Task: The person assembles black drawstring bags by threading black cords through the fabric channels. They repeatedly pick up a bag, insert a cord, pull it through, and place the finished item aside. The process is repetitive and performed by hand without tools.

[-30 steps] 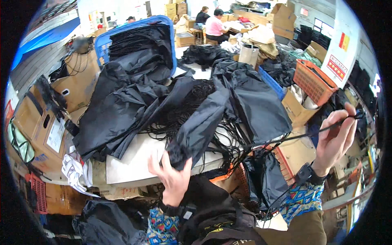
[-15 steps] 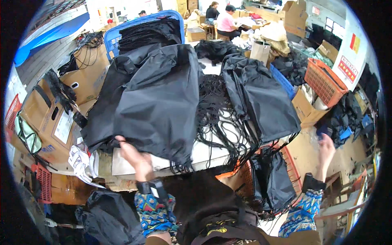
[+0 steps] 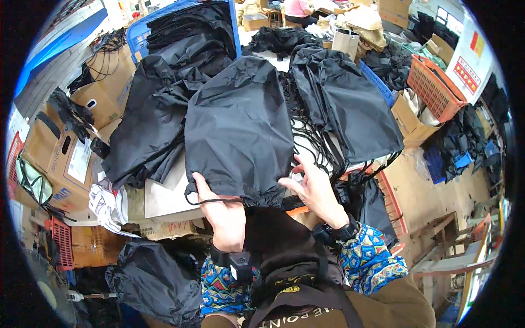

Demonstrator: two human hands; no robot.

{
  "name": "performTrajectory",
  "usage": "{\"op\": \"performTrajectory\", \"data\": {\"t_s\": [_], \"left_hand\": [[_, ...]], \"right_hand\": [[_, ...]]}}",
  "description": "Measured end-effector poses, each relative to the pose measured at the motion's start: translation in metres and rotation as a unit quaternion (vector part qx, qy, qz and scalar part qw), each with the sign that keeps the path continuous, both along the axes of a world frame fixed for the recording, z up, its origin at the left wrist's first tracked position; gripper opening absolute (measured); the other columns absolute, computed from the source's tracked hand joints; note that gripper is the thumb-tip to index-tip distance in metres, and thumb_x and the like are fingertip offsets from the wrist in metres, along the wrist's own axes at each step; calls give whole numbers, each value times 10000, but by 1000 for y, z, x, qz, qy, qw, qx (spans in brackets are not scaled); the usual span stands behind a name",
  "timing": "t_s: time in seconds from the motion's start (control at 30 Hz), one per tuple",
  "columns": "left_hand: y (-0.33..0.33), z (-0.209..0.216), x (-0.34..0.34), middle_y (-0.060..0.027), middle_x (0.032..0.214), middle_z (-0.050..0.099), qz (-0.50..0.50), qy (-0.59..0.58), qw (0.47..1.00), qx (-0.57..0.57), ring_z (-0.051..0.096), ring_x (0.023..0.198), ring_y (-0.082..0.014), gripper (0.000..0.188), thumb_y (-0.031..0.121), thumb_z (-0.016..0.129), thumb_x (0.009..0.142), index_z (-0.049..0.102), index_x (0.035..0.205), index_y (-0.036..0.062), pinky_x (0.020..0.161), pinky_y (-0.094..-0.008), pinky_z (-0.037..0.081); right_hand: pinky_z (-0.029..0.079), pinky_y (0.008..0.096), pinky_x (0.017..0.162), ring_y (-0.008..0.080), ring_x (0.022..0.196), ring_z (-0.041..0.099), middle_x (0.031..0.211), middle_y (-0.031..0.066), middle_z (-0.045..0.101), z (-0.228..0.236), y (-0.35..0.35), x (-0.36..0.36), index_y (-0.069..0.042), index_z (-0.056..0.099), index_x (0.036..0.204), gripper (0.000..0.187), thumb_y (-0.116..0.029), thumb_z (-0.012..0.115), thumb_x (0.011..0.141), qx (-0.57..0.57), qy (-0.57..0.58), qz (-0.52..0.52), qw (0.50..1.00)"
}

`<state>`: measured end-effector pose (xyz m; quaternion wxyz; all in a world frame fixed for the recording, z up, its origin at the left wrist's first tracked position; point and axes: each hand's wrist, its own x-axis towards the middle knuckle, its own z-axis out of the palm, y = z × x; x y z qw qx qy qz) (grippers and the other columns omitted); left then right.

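A black drawstring bag [image 3: 238, 126] lies flat in front of me, its gathered, corded edge toward my body. At its lower left corner my left hand [image 3: 223, 216] grips the fabric, thumb on top and the other fingers hidden beneath. A thin black cord loops out beside that thumb. My right hand [image 3: 314, 191] is at the lower right corner with thumb and fingers apart, holding nothing that I can see. Left of the bag is a heap of similar black bags [image 3: 147, 115]. More black bags [image 3: 350, 104] lie on the right, their cords hanging over the table edge.
The white table [image 3: 164, 194] shows under the bags. Behind stands a blue basket [image 3: 236, 33] full of black fabric. Cardboard boxes [image 3: 60, 158] and white cloth [image 3: 106, 205] are at the left. An orange crate [image 3: 435, 87] stands at the right. A person in pink [image 3: 298, 8] sits far back.
One bag has come off the left heap toward the middle and now lies before me. My left hand moved right with it; my right hand swung in from the far right.
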<state>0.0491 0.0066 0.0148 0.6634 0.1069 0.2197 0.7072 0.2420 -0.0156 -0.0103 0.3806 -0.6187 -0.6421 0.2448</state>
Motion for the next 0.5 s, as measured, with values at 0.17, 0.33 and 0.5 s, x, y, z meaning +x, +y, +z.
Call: {"op": "performTrajectory", "data": {"t_s": [0.17, 0.33, 0.5], "left_hand": [[0, 6, 7, -41, 1091, 594, 32, 33, 996, -77, 568, 936, -164, 551, 541, 509, 889, 518, 1193, 81, 796, -301, 458], [-12, 16, 21, -48, 1027, 592, 20, 44, 996, -70, 561, 856, -165, 527, 538, 528, 878, 535, 1147, 85, 736, -306, 450], [-5, 12, -10, -75, 1231, 568, -7, 4, 1000, -14, 556, 1093, -239, 469, 395, 522, 927, 507, 1248, 53, 968, -417, 426]], "right_hand": [[515, 385, 744, 309, 902, 584, 1110, 167, 463, 6, -44, -25, -40, 331, 1363, 919, -385, 800, 652, 101, -93, -2, 991], [535, 384, 610, 306, 816, 611, 1112, 144, 473, -11, -28, -29, -74, 374, 1352, 762, -166, 739, 690, 133, -185, -52, 972], [519, 384, 593, 277, 751, 605, 1062, 106, 491, -9, -15, 21, -128, 527, 1238, 634, 53, 613, 637, 208, -220, -143, 942]]}}
